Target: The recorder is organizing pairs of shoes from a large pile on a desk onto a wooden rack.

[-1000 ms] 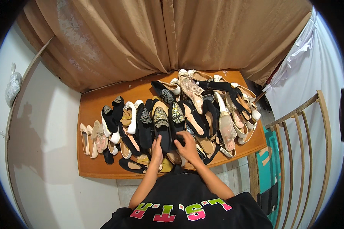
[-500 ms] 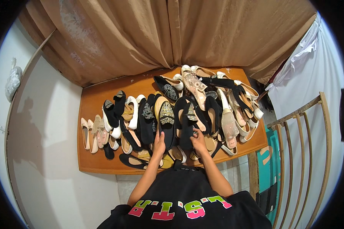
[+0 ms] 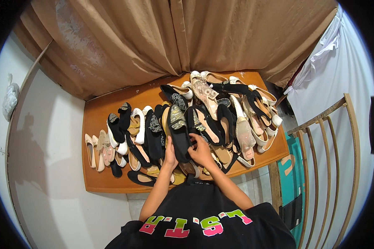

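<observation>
A black flat shoe (image 3: pixel 179 143) with a gold-patterned toe stands upright in front of me, toe pointing away. My left hand (image 3: pixel 169 154) grips along the left side of it, and of a second shoe whose tan edge (image 3: pixel 166 120) shows behind. On the right, my right hand (image 3: pixel 200 149) has its fingers bent around the black shoe's heel end. The two shoes overlap, so much of the rear one is hidden. Just right of them lies a black shoe with a pink insole (image 3: pixel 207 126); to the left is a black shoe with a silver-patterned toe (image 3: pixel 154 137).
Many flat shoes crowd the brown wooden table (image 3: pixel 108 174). Cream flats (image 3: pixel 94 153) lie at its left end, and sheer beige shoes (image 3: pixel 245 139) at the right. A brown curtain (image 3: pixel 124 45) hangs behind. A wooden rack (image 3: pixel 328 153) stands to the right.
My right hand has moved left, bringing its black shoe over the one in my left hand. The pink-insole shoe on the right is now more exposed. The view has shifted slightly.
</observation>
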